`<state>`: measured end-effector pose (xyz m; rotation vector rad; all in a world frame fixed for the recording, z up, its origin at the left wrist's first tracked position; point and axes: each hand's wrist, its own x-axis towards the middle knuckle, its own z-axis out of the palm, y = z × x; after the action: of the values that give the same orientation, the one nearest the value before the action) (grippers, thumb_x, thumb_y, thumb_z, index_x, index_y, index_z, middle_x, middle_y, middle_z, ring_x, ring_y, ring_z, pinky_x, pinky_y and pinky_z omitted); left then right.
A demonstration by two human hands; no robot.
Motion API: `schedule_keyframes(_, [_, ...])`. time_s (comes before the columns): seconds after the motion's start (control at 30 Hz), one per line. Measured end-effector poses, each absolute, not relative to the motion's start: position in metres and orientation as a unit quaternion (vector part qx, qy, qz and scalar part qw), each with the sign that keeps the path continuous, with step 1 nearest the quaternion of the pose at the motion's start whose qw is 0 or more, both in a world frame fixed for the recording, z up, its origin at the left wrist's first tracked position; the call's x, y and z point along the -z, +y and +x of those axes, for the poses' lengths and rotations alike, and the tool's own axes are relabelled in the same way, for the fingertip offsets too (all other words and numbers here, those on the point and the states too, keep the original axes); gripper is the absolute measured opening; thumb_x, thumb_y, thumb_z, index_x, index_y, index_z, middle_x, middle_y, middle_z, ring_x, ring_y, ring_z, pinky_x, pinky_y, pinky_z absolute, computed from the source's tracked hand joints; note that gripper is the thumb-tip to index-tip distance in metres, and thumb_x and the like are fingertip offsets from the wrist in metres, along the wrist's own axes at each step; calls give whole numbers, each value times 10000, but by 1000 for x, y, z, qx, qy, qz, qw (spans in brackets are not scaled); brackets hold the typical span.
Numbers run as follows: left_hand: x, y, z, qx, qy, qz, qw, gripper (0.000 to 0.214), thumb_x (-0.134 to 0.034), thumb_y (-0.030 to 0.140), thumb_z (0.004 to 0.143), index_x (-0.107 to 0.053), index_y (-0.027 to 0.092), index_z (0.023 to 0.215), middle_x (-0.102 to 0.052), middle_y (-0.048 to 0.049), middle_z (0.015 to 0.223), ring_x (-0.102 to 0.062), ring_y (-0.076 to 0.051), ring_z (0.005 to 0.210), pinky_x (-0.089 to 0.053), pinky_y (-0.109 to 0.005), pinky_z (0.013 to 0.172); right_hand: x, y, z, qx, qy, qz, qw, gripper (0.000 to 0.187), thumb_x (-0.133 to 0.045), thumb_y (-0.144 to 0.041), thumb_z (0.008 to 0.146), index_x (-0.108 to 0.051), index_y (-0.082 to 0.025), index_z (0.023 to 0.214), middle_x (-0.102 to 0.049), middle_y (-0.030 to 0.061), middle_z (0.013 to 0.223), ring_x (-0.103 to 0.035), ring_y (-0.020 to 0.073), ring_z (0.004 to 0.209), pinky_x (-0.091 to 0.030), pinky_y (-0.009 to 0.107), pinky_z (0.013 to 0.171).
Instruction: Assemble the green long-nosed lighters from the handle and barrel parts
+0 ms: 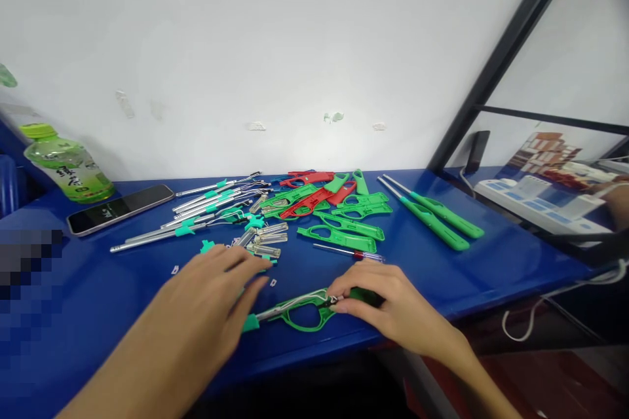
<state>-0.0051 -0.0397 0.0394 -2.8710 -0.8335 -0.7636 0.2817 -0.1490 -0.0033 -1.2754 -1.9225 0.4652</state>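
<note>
A gas lighter (302, 321) with a green half-casing lies near the table's front edge, its metal tube and white wires exposed. My right hand (388, 301) is closed over its handle, thumb and index finger pinching at the small wired part inside; the palm hides the rest. Farther left, my left hand (216, 294) reaches over small teal plastic pieces (207, 246), its thumb apart from its bent fingers. Clear fuel tanks (270, 236) lie just beyond those fingertips. What lies under the left hand is hidden.
Metal lighter tubes (196, 206) with wires lie behind my left hand. Green casing halves (339, 237) and red ones (307, 178) are piled at centre. A screwdriver (348, 251), two whole lighters (437, 216), a phone (120, 209) and a bottle (69, 163) also lie on the blue table (422, 281).
</note>
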Motion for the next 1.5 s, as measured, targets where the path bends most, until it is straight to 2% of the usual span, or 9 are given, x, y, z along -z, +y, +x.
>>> schedule_keyframes(0.1, [-43,-23,-25,211,-353,-911,-26,359,-496,396,1078,-838,292,1056,-835,-52,1023,-802,-310,881,-617,-425,761,3,-148,282,-183,-756,-501,381,76,-832,-282,1028,-810,-274,1100,-855,-47,1033,-766,143,922,-529,247,904])
schedule_keyframes(0.33, [-24,-11,-34,149,-404,-896,-109,333,-588,490,990,-848,311,1098,-840,-71,1088,-792,-344,1005,-589,-457,872,4,-148,282,-185,-758,-499,377,56,-818,-299,1042,-795,-278,1088,-842,-58,1029,-757,127,936,-516,230,905])
schedule_keyframes(0.57, [-16,-17,-28,101,-405,-900,-125,244,-575,397,1016,-804,311,1015,-797,-40,995,-749,-309,933,-482,-382,760,4,-149,283,-188,-757,-504,371,55,-813,-293,1046,-790,-282,1095,-841,-62,1035,-756,128,943,-515,235,916])
schedule_keyframes(0.77, [-22,-18,-23,81,-397,-902,-151,291,-492,406,1049,-721,282,919,-746,-40,998,-707,-296,944,-457,-396,818,4,-149,283,-187,-757,-505,370,62,-808,-317,1048,-795,-276,1093,-840,-42,1025,-752,146,926,-524,259,894])
schedule_keyframes(1.0, [-15,-13,-22,115,-391,-902,-145,282,-492,447,1066,-648,271,912,-684,10,775,-615,-232,705,-402,-350,699,3,-149,284,-183,-759,-506,366,73,-791,-335,1061,-797,-278,1107,-844,-34,1039,-763,153,934,-535,280,887])
schedule_keyframes(1.1, [-11,-8,-20,152,-383,-901,-136,241,-513,426,1042,-701,276,1028,-693,14,786,-600,-210,648,-404,-330,655,3,-149,283,-180,-760,-505,368,78,-784,-340,1066,-799,-272,1102,-845,-29,1031,-764,154,923,-537,281,881])
schedule_keyframes(1.27, [-31,-17,-14,204,-345,-907,-130,399,-532,505,1060,-750,312,1334,-768,-23,906,-693,-221,713,-519,-313,670,3,-149,283,-183,-759,-506,367,101,-775,-360,1071,-803,-269,1102,-850,-12,1036,-773,176,931,-544,299,884])
schedule_keyframes(1.37, [-50,-31,-10,240,-305,-907,-163,334,-510,469,1092,-798,338,1198,-811,-19,1018,-752,-218,811,-567,-299,710,2,-149,282,-187,-758,-509,363,102,-773,-361,1072,-805,-271,1106,-853,-8,1043,-779,185,944,-544,307,887])
schedule_keyframes(1.5, [-61,-44,-5,246,-293,-890,-250,221,-662,466,1045,-796,330,933,-811,46,863,-734,-180,716,-550,-257,625,1,-148,282,-185,-759,-507,363,118,-762,-372,1078,-806,-264,1096,-854,1,1042,-777,187,933,-549,307,875])
